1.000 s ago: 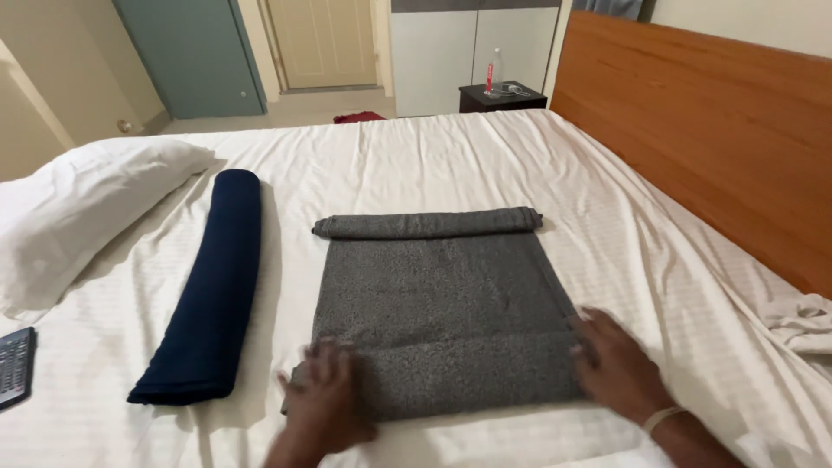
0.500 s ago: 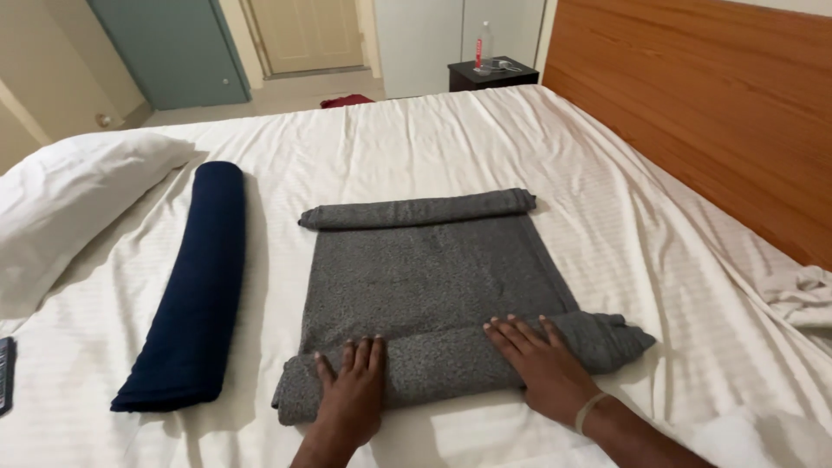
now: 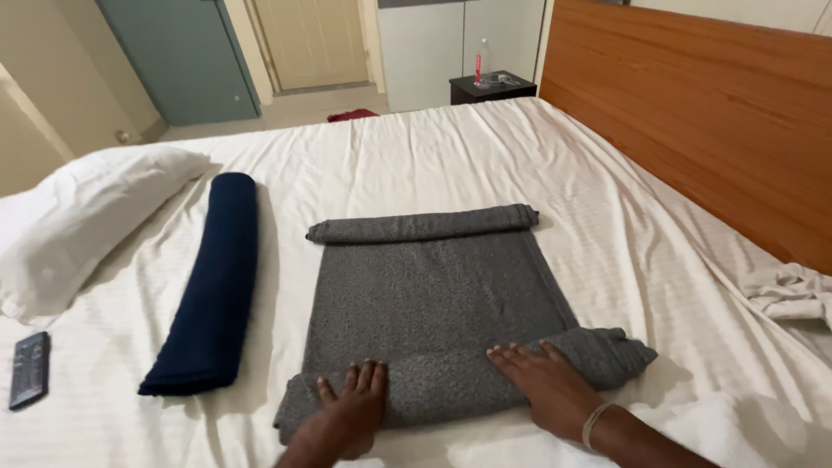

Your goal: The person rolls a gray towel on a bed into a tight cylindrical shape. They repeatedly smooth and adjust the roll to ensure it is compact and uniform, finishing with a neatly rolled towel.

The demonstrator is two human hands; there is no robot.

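A grey towel lies flat on the white bed sheet, with a small roll along its far edge and a thicker roll along its near edge. My left hand presses palm down on the near roll's left part. My right hand rests palm down on the near roll's right part, fingers spread, with a band on the wrist. A dark blue rolled towel lies lengthwise to the left of the grey one.
A white pillow sits at the left, a black remote near the left edge. A wooden headboard runs along the right, with crumpled white cloth below it. A dark bedside table with a bottle stands beyond the bed.
Both hands have moved forward over the grey towel's near edge, and that edge has been rolled up into a thick roll that has advanced away from me.
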